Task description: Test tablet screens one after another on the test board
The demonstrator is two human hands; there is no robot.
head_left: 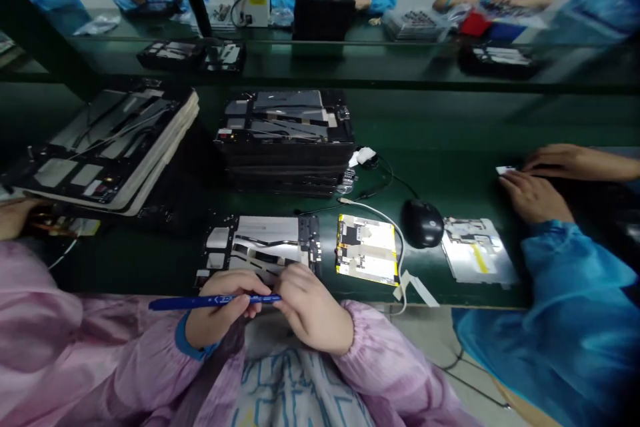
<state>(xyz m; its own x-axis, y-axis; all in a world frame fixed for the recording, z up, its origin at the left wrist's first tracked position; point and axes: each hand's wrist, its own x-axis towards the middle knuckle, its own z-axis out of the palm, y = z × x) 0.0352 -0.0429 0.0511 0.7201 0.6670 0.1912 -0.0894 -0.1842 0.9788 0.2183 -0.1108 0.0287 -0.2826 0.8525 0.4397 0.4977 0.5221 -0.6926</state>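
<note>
My left hand (220,310) and my right hand (313,310) meet at the near table edge, both closed on a blue pen (200,303) that lies level and points left. The right fingers pinch its right end. Just beyond the hands lies an opened tablet back (263,243) with grey shields and flex cables. To its right sits a circuit board with yellow edging (367,248), joined to a white cable (395,227). I wear pink sleeves.
A stack of tablet chassis (286,140) stands behind, another tilted stack (107,147) at the left. A black mouse (423,222) and a silver plate (475,250) lie right, beside a co-worker's hands (537,193) in blue sleeves. More workers sit across the bench.
</note>
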